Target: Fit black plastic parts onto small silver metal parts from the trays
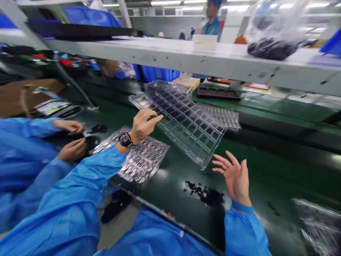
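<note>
A clear plastic tray (183, 124) divided into rows of compartments hangs tilted above the green tabletop. Its left end is pinched between the thumb and fingers of my left hand (145, 124), which wears a watch. Just off the tray's lower right corner, my right hand (234, 174) has its fingers spread and holds nothing. Beneath my left forearm lies another clear tray filled with small metallic parts (145, 156). A loose heap of small black pieces (206, 193) is on the table between that tray and my right hand.
On the left, a co-worker's hands (71, 142) work near a small black pile (98, 128). Further trays lie behind (221, 115) and at the right (321, 224). A white shelf (170, 58) crosses above the table, bearing a plastic bag (271, 46). Another person (211, 25) stands beyond.
</note>
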### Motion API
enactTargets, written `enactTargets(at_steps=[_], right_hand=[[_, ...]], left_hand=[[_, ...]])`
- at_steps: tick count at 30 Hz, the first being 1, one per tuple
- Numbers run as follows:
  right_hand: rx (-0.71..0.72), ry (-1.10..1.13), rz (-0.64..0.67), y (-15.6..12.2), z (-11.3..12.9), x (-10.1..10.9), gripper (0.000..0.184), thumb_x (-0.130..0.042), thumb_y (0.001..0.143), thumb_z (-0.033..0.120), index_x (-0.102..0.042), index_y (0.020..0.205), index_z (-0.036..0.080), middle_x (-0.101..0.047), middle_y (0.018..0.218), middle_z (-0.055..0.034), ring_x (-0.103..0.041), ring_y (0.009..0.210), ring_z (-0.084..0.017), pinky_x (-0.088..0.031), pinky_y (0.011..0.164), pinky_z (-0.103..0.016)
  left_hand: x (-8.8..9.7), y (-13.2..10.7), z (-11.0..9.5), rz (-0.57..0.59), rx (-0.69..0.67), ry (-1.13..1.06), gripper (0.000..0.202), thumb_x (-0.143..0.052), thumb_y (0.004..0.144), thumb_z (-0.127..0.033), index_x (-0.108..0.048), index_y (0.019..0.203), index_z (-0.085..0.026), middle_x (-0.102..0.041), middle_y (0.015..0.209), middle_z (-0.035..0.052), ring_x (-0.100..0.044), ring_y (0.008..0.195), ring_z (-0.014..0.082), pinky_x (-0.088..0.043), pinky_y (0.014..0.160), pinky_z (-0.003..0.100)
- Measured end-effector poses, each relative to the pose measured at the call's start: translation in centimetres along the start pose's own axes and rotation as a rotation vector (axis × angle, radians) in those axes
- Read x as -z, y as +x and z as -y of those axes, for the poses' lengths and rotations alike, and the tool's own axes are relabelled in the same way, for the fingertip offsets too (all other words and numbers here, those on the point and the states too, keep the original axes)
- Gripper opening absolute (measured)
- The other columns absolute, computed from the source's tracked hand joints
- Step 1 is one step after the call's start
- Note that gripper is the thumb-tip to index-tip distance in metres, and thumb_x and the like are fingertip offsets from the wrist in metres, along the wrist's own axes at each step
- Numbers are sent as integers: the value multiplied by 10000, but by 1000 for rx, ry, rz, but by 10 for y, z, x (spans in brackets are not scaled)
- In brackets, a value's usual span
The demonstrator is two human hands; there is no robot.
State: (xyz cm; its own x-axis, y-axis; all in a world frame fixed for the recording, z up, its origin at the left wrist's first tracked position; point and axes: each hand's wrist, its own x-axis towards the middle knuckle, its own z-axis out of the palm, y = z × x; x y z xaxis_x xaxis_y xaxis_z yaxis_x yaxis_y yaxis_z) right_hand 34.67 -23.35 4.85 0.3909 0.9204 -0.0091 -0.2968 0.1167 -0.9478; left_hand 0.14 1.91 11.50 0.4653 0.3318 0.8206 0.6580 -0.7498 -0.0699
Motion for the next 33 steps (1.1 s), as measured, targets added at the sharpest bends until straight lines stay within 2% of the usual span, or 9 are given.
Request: enactTargets(at_steps=[2,5,8,11,14,18,25,29,33], right_hand=[[-44,-14,101,2,9,-46,708,-368,972,716,-440,1464,212,-739,1187,-169,-740,959,-295,-608,728,-450],[-19,-144,125,4,-11,-126,795,-682,867,541,-386,1508,176,-744,1017,-87,-701,770,-223,-565,618,-340],[126,-332,75,1,-64,-191,742,-693,838,383,-435,1487,135,-659,820,8,-610,651,-159,-512,620,-291],[184,-502,43,-10,-124,-226,667,-615,846,285,-457,1465,91,-578,728,42,-575,637,-154,-489,674,-289],[200,-645,58,-28,-170,-236,671,-568,881,306,-411,1493,77,-582,733,32,-591,657,-173,-467,672,-285],[213,-837,96,-54,-192,-234,670,-530,932,349,-357,1532,103,-616,735,22,-612,659,-190,-458,671,-278],[178,-1108,177,-65,-187,-234,588,-487,974,307,-408,1522,111,-699,795,-34,-678,742,-230,-484,705,-295],[145,-1188,236,-57,-180,-231,475,-491,991,293,-528,1446,163,-747,909,-64,-711,852,-236,-502,777,-296],[118,-1246,278,-53,-170,-234,433,-489,1000,260,-564,1418,171,-754,1170,-118,-725,993,-245,-504,833,-297]], left_hand=[[46,-47,12,-53,61,49,287,-478,1010,-296,-758,1068,-309,-695,962,78,-658,1011,254,-552,907,482],[88,-112,26,-99,112,104,239,-542,978,-249,-764,1053,-293,-711,958,79,-666,988,250,-541,907,464],[104,-169,37,-6,252,163,259,-535,960,-209,-776,1045,-249,-731,1018,106,-666,1000,256,-510,939,457],[106,-211,48,185,427,167,299,-490,950,-211,-784,1008,-212,-739,1101,131,-663,1065,279,-487,979,466],[108,-238,59,332,514,116,322,-465,945,-226,-779,1018,-203,-743,1179,132,-666,1121,284,-459,1035,471],[116,-260,74,456,514,90,360,-452,909,-203,-760,1095,-199,-713,1306,129,-641,1233,287,-384,1133,495],[118,-278,77,716,584,15,702,-442,713,-117,-639,1383,-189,-548,1531,106,-464,1460,278,-265,1238,530],[111,-279,70,739,626,-22,700,-409,732,-152,-635,1393,-195,-502,1568,96,-429,1484,284,-196,1258,578],[110,-282,73,765,612,-11,702,-391,745,-171,-622,1407,-179,-493,1575,105,-435,1481,285,-188,1261,583]])
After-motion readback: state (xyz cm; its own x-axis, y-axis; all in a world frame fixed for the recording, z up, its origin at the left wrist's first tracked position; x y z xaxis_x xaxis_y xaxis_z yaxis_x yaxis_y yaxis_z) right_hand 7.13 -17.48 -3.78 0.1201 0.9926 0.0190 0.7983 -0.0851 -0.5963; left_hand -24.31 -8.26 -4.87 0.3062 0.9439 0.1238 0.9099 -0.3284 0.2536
